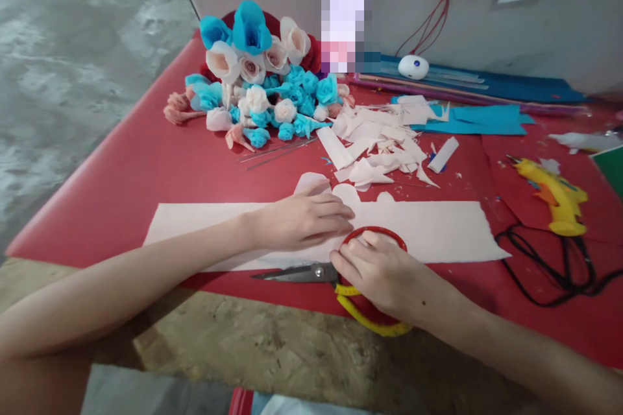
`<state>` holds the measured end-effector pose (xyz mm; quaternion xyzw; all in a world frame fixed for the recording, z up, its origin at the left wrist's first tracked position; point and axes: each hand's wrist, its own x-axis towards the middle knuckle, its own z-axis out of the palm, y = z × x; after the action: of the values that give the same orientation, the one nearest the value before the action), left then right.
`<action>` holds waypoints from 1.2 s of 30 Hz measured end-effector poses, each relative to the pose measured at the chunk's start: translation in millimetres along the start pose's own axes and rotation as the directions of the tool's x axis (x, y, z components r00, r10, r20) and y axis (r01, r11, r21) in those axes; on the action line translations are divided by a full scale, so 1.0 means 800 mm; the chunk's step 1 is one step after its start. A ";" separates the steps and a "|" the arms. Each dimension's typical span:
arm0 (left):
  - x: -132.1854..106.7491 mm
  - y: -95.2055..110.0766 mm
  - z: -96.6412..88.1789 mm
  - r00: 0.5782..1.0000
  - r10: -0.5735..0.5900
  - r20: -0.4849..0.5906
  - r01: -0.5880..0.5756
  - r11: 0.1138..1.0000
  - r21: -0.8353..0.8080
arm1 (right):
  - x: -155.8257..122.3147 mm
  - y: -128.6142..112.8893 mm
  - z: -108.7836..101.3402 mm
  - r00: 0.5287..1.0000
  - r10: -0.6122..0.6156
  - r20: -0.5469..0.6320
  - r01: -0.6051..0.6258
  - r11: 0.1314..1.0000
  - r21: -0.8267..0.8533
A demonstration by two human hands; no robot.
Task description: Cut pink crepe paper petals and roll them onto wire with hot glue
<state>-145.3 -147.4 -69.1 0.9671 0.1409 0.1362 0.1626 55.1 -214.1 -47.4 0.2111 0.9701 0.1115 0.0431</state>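
Observation:
My left hand (304,220) lies flat, fingers stretched out, on a long pale pink paper strip (438,230) spread across the red table cover (136,168). My right hand (379,272) is closed around the red and yellow handles of a pair of scissors (296,272). The blades point left along the strip's near edge. Several rounded petal shapes are cut along the strip's far edge, just beyond my left fingers.
A heap of blue, pink and white paper flowers (257,78) sits at the back left. Paper scraps (379,142) lie behind the strip. A yellow glue gun (555,198) with a black cord (549,266) lies at right. Blue paper sheets (481,120) and a white oval object (413,67) lie by the wall.

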 end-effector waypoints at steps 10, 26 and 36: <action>0.000 0.001 -0.002 1.000 0.013 0.009 -0.014 1.000 0.018 | 0.004 0.005 0.001 0.981 -0.084 -0.174 0.093 0.995 0.044; 0.082 0.027 -0.037 0.972 -0.231 0.038 0.234 0.941 -0.246 | 0.004 -0.001 0.007 0.984 -0.051 -0.168 0.076 0.986 0.145; 0.263 0.019 0.009 0.853 -0.349 0.389 0.461 0.852 -0.246 | -0.001 0.000 -0.005 0.987 -0.029 -0.156 0.058 0.980 0.189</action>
<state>55.2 -96.8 -24.5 0.8820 0.2902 -0.0439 0.3687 55.5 -214.9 -43.8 0.1839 0.9812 0.0319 -0.0493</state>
